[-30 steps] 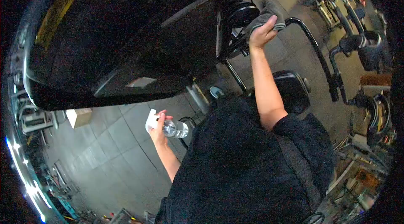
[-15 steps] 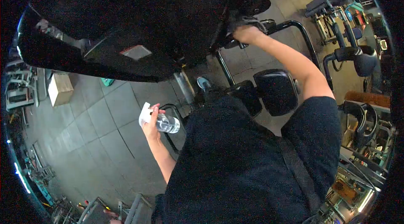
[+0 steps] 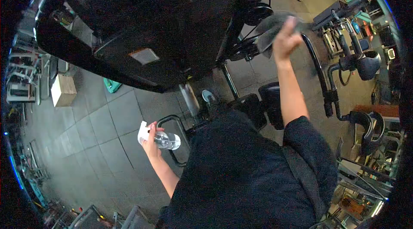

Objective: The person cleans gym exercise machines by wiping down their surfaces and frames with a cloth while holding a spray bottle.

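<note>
A clear spray bottle (image 3: 168, 141) with a white trigger head is wrapped in the fingers of my left hand (image 3: 150, 145), beside a black bent handle (image 3: 177, 119) at my left side. My right hand (image 3: 284, 45) is raised at the upper right, closed on a dark grey cloth (image 3: 269, 31) that is smeared by motion. Close behind the cloth stand a black pulley (image 3: 259, 13) and the frame of a large black gym machine (image 3: 172, 35). The cloth hides part of the machine's bar.
A light wooden box (image 3: 63, 91) and a green object (image 3: 112, 85) are on the grey tiled floor (image 3: 101, 121) at left. A black padded seat (image 3: 273, 104) is right in front of me. Other gym equipment (image 3: 355, 52) lines the right side.
My right hand has moved right and away from the machine's frame, with the cloth swinging in it. My left hand still holds the spray bottle, nearly in the same spot.
</note>
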Tool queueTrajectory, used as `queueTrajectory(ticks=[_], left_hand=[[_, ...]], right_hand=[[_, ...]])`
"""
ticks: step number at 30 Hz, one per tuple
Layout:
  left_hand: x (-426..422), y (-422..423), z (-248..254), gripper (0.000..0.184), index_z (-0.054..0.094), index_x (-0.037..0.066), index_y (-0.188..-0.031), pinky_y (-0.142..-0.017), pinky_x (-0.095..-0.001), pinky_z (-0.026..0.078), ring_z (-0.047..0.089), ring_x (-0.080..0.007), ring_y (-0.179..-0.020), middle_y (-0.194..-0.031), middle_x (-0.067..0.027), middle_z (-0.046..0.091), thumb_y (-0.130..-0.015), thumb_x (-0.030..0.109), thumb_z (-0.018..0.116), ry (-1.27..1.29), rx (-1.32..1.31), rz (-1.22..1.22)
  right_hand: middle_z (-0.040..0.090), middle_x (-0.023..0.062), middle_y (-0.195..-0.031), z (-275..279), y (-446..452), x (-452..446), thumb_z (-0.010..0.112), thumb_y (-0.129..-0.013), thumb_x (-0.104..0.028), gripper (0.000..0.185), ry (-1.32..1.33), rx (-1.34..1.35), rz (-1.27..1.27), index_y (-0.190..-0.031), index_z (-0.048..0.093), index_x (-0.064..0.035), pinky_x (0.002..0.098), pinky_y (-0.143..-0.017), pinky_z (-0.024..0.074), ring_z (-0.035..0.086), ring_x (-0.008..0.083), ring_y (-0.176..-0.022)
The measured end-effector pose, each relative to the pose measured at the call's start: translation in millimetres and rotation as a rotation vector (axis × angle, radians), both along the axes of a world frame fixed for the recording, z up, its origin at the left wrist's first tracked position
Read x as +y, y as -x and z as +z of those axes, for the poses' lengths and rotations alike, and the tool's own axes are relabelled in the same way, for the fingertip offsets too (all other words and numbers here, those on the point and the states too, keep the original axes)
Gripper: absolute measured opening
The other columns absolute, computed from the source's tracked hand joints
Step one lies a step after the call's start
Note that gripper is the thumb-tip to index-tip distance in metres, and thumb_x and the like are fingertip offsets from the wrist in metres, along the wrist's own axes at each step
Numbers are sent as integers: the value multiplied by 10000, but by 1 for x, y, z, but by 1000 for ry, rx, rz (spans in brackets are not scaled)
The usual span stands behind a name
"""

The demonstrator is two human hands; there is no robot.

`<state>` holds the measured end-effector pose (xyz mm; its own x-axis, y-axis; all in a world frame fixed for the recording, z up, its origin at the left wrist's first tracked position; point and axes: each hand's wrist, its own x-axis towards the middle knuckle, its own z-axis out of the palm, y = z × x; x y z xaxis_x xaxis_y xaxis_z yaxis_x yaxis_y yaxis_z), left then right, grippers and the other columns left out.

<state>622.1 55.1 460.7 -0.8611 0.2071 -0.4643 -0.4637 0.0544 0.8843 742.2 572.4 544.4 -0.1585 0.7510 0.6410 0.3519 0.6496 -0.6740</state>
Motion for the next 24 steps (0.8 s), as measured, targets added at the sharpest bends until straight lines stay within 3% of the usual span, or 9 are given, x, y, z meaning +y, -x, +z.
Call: queueTrajectory(ticks=[2, 4, 6, 10, 16, 19, 21, 23, 24], left_hand=[[4, -1, -4, 297, 694, -33, -1075, -656, -284, 483, 678, -182, -730, -795, -101, 715, -900, 201, 750, 27, 15, -10], [9, 3, -1, 306, 690, -35, -1077, -652, -278, 479, 670, -170, -723, -786, -105, 715, -903, 211, 748, 68, 107, -64], [7, 4, 0, 309, 688, -38, -1081, -653, -279, 479, 668, -169, -720, -788, -107, 716, -905, 210, 745, 62, 118, -68], [2, -3, -6, 283, 683, -43, -1085, -660, -290, 489, 676, -181, -726, -789, -117, 716, -918, 181, 724, 20, 95, -18], [-9, -5, -19, 248, 687, -30, -1090, -649, -291, 500, 679, -187, -713, -795, -128, 716, -924, 153, 709, 22, 29, -7], [-7, -6, -16, 255, 687, -29, -1093, -641, -290, 503, 683, -187, -715, -800, -129, 717, -921, 158, 714, 37, 5, 16], [0, -5, -13, 261, 685, -31, -1093, -638, -290, 503, 686, -188, -721, -801, -129, 717, -920, 162, 716, 42, 3, 49], [4, -3, -8, 269, 682, -35, -1092, -630, -291, 507, 689, -191, -718, -799, -128, 716, -918, 167, 719, 43, 46, 51], [6, -4, -10, 325, 665, -17, -1114, -592, -267, 473, 666, -152, -675, -788, -113, 717, -932, 249, 705, 38, 59, 42]], right_hand=[[700, 85, -756, 38, 11, -7, 597, -988, -265, 317, -19, 285, 1, -885, 675, 24, 335, -577, 500, 652, 191, -634], [713, 134, -939, 45, 31, 11, 633, -956, -289, 313, -662, 134, 143, -1001, 687, 15, 368, -781, 526, 681, 258, -838], [651, 212, -1143, 44, 48, 18, 657, -909, -393, 478, -822, -501, 280, -1171, 659, 8, 490, -1049, 403, 600, 381, -1092], [635, 232, -1185, -6, 68, 60, 574, -950, -421, 476, -612, -857, 569, -1142, 659, 5, 423, -973, 509, 590, 365, -1157], [641, 128, -1037, 3, 111, 89, 559, -957, -376, 382, -1059, -1263, 751, -1090, 662, -34, 382, -809, 561, 632, 293, -975], [617, 101, -1011, -3, 120, 83, 587, -929, -340, 349, -920, -1285, 576, -1114, 661, -54, 394, -838, 550, 601, 275, -1012], [699, 193, -1059, -5, 122, 96, 487, -983, -274, 351, -1243, -1321, 696, -1113, 677, -8, 479, -777, 561, 650, 367, -997], [688, 197, -1060, -22, 128, 94, 504, -946, -206, 339, -1236, -1178, 350, -1150, 654, 18, 478, -784, 560, 642, 399, -991], [666, 225, -972, -39, 143, 103, 486, -953, -207, 359, -892, -776, 413, -1151, 647, 46, 481, -829, 546, 635, 394, -924]])
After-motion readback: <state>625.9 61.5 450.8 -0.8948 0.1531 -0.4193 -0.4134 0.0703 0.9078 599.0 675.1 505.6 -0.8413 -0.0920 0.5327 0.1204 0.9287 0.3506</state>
